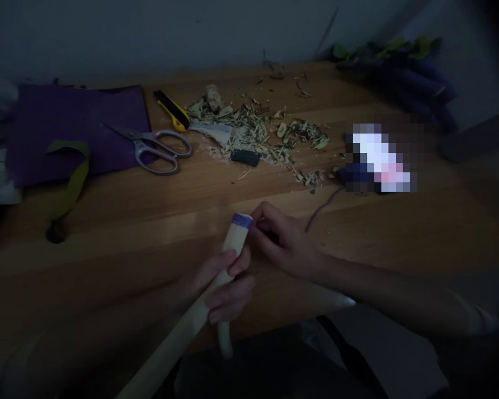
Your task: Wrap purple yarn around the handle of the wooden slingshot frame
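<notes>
While gripping — left hand [222,288] around pale stick [233,249], right hand [280,241] fingertips on purple band [242,220].

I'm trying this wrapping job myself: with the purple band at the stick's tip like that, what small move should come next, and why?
Probably press the band down and smooth it around. The left hand grips the pale stick mid-shaft, tip up, while the right hand pinches beside the purple band, which sits only at the very end.
</notes>
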`<state>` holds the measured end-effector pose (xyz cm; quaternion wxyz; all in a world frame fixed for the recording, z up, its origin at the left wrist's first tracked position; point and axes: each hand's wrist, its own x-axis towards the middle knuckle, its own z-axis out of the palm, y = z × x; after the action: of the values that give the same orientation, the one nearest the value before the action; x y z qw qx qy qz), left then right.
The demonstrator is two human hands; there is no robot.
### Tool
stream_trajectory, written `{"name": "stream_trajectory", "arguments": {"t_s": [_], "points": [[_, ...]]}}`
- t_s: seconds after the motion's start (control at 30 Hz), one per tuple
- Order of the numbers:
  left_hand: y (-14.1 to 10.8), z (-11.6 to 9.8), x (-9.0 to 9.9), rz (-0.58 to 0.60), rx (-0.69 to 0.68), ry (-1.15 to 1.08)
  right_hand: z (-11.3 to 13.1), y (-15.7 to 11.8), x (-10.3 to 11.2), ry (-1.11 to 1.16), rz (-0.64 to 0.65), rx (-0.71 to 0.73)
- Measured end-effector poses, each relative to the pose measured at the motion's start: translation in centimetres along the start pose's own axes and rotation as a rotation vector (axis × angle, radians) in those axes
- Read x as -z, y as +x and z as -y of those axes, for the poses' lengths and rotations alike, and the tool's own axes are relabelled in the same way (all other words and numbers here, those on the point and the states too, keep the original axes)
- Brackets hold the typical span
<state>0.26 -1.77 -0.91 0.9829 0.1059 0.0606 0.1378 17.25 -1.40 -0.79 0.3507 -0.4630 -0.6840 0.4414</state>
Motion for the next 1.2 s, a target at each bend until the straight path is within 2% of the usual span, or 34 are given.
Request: {"name": "stream_trajectory", "arguments": {"t_s": [0.2,0.37,0.47,0.6,0.73,0.9,1.2], "points": [[-0.3,-0.3,-0.1,-0.039,0.012,0.140,0.1,0.2,0.0,0.155,0.078,-0.073],[-0.6,-0.9,-0.4,-0.096,0.106,0.316,0.3,0.2,0.4,0.060,0.105,-0.017],[-0.7,-0.7,-0.8,-0.139,0.060,0.398,0.2,0.1,0.5,0.036,0.143,0.019],[-0.2,0.0,-1.1,-0.242,-0.094,0.305,-0.1,0.2,0.5,0.042,0.101,-0.001],[0.3,0.3,-0.9,-0.286,-0.078,0.172,0.0,0.3,0.3,0.009,0.097,0.017],[0.4,0.2,-0.7,-0.324,-0.085,0.205,0.1,0.1,0.3,0.015,0.099,0.043],[0.3,0.5,0.1,-0.287,-0.102,0.130,0.0,0.1,0.3,-0.012,0.113,0.012]]}}
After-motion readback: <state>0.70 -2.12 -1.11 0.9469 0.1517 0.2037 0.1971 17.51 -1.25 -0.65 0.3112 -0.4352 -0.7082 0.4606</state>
